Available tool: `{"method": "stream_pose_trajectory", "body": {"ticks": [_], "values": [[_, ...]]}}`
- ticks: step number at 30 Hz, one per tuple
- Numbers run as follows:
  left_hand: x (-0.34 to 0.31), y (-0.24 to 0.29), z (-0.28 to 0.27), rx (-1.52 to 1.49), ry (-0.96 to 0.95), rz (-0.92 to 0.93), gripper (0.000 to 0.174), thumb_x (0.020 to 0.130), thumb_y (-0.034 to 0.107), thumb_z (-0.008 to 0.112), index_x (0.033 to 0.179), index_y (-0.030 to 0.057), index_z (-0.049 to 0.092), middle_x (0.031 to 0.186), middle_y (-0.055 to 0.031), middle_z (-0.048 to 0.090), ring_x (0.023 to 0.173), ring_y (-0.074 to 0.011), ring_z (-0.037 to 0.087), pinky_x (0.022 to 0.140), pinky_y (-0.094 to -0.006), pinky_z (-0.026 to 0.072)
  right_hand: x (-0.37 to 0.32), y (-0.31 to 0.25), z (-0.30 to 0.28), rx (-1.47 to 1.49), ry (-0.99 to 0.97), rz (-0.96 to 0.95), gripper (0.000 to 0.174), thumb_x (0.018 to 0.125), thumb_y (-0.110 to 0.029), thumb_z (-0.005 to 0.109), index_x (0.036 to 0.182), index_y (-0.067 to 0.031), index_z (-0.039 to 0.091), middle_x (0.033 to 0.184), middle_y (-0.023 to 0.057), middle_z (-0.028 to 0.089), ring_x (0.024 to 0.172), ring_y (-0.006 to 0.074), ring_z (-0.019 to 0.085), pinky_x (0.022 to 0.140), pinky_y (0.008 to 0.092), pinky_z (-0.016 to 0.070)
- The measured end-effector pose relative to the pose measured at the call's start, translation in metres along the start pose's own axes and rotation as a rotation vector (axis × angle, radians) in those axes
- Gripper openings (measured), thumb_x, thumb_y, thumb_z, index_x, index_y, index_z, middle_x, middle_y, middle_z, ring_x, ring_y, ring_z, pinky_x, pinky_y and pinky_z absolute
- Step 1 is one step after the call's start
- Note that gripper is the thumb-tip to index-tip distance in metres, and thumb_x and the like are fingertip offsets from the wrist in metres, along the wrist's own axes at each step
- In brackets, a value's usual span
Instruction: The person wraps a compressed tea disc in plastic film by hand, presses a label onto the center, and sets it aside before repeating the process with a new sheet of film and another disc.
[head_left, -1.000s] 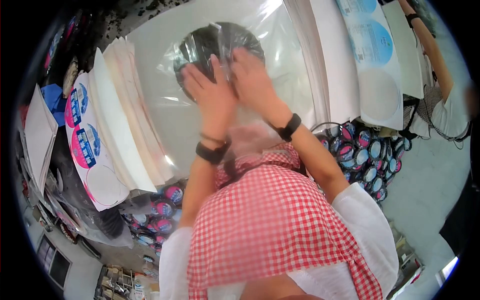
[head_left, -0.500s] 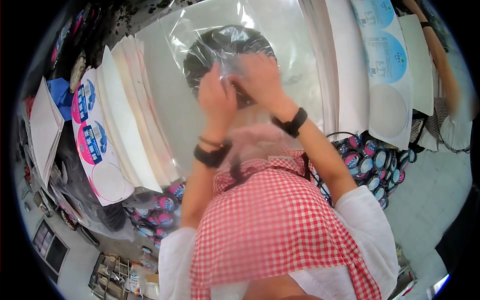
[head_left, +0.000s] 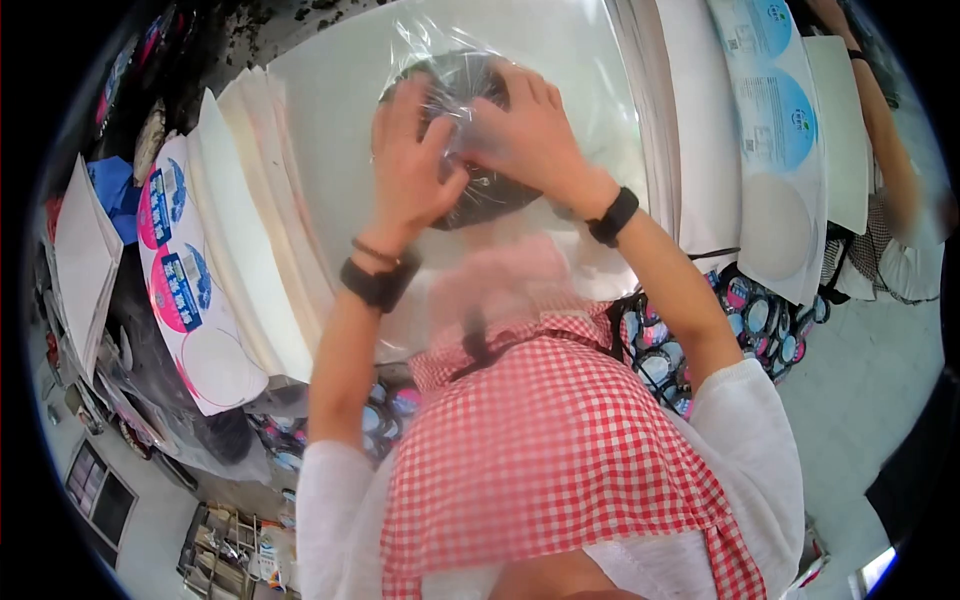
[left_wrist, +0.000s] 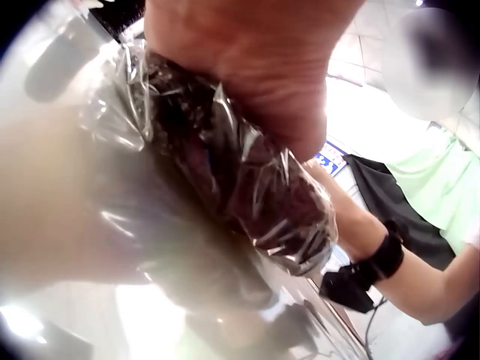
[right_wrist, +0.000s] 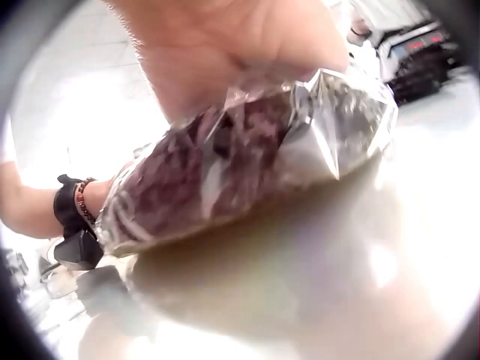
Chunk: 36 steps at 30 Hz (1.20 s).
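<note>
A dark round cake [head_left: 490, 205], wrapped in crinkled clear plastic film [head_left: 430, 45], lies between both hands over a glossy pale work surface [head_left: 325, 130]. My left hand [head_left: 408, 160] grips its left side, fingers toward the far edge and thumb inward over the film. On the right side my right hand [head_left: 535, 140] holds it, with bent fingers at the far right edge. The wrist views show the edge of the wrapped cake [left_wrist: 247, 176] tilted over its reflection, with the palms against its top. Most fingertips are hidden there.
Paper stacks flank the work surface, with pink-and-blue label sheets [head_left: 175, 250] at left and blue round labels [head_left: 780, 115] at right. Several packed round items [head_left: 755, 320] are piled below the right side. Another person's arm [head_left: 880, 120] reaches in at far right.
The hands have gone from flat on the cake, through fingers drawn together at its middle, to spread at its two sides. The loose film has shifted toward the far edge.
</note>
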<state>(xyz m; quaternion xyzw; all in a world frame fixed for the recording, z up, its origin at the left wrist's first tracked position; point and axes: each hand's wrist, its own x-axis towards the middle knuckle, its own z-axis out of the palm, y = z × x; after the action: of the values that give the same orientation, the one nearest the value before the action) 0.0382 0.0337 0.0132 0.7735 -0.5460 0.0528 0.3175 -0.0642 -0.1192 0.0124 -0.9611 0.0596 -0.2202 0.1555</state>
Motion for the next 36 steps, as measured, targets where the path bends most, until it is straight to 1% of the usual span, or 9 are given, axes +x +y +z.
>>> {"method": "stream_pose_trajectory", "body": {"ticks": [5,9,15,21,30,31,33,34,36], "values": [[-0.019,-0.015,0.007,-0.212,-0.096,-0.183,0.040,0.065,0.012,0.067,0.102,0.0022,0.055,0.132,-0.0213,0.048,0.116,-0.0403,0.047,0.101,-0.0454,0.0360,0.010,0.008,0.014,0.536,-0.209,0.196,0.044,0.069,-0.025,0.077,0.105,-0.0094,0.058,0.104,0.0084,0.060,0.104,0.0262,0.054,0.093,0.0408,0.0389],[0.013,-0.002,-0.002,-0.065,0.063,-0.054,0.049,0.060,0.013,0.067,0.106,0.0028,0.054,0.133,-0.0183,0.049,0.118,-0.0398,0.047,0.100,-0.0425,0.0373,0.000,0.010,0.018,0.326,-0.177,-0.045,0.041,0.071,-0.021,0.075,0.108,-0.0107,0.058,0.101,0.0057,0.060,0.102,0.0247,0.055,0.090,0.0387,0.0397],[0.014,-0.022,0.011,-0.288,-0.117,-0.057,0.043,0.058,0.010,0.063,0.099,0.0017,0.053,0.120,-0.0144,0.057,0.117,-0.0344,0.050,0.100,-0.0439,0.0366,0.005,0.011,0.027,0.332,0.017,0.107,0.057,0.067,-0.026,0.076,0.117,-0.0090,0.054,0.119,0.0094,0.053,0.115,0.0304,0.047,0.098,0.0436,0.0378],[-0.008,0.008,0.011,-0.196,-0.027,-0.206,0.079,0.085,0.050,0.059,0.145,0.0055,0.032,0.148,-0.0149,0.034,0.139,-0.0335,0.025,0.111,-0.0506,0.0120,0.008,0.008,0.017,0.127,-0.109,-0.026,0.055,0.074,-0.028,0.067,0.120,-0.0027,0.052,0.126,0.0130,0.052,0.121,0.0297,0.047,0.102,0.0456,0.0354],[0.004,0.013,0.036,0.285,-0.114,-0.202,0.044,0.090,0.030,0.056,0.134,0.0278,0.053,0.141,0.0007,0.048,0.136,-0.0270,0.036,0.109,-0.0559,0.0181,-0.020,0.028,-0.068,0.714,-0.114,0.246,0.043,0.074,-0.015,0.063,0.114,-0.0006,0.056,0.121,0.0179,0.053,0.117,0.0343,0.047,0.103,0.0437,0.0353],[0.005,0.016,0.034,0.285,-0.100,-0.190,0.042,0.090,0.027,0.057,0.132,0.0297,0.055,0.140,0.0006,0.048,0.136,-0.0269,0.036,0.109,-0.0558,0.0185,-0.059,0.084,-0.057,0.321,0.087,0.057,0.035,0.076,-0.016,0.063,0.109,-0.0031,0.059,0.122,0.0186,0.053,0.119,0.0354,0.047,0.101,0.0442,0.0370],[0.005,0.020,0.036,0.287,-0.077,-0.185,0.039,0.089,0.023,0.059,0.127,0.0313,0.060,0.139,0.0006,0.048,0.136,-0.0267,0.036,0.109,-0.0563,0.0189,-0.072,0.116,-0.140,-0.615,-0.590,0.608,0.019,0.081,-0.014,0.055,0.093,0.0006,0.060,0.120,0.0203,0.056,0.110,0.0348,0.052,0.093,0.0434,0.0426],[0.004,0.020,0.036,0.280,-0.079,-0.178,0.038,0.089,0.023,0.058,0.126,0.0313,0.060,0.140,0.0006,0.048,0.136,-0.0267,0.036,0.109,-0.0566,0.0189,-0.112,0.155,-0.137,-0.634,0.102,0.489,0.016,0.080,-0.012,0.054,0.088,0.0011,0.058,0.120,0.0224,0.056,0.114,0.0364,0.051,0.094,0.0440,0.0427],[0.005,0.021,0.035,0.272,-0.076,-0.168,0.038,0.089,0.022,0.058,0.126,0.0315,0.061,0.140,0.0006,0.047,0.135,-0.0267,0.037,0.108,-0.0571,0.0188,-0.135,0.190,-0.146,-0.902,0.036,0.262,0.014,0.082,-0.012,0.054,0.089,0.0003,0.056,0.123,0.0260,0.054,0.120,0.0388,0.049,0.096,0.0454,0.0422]]}}
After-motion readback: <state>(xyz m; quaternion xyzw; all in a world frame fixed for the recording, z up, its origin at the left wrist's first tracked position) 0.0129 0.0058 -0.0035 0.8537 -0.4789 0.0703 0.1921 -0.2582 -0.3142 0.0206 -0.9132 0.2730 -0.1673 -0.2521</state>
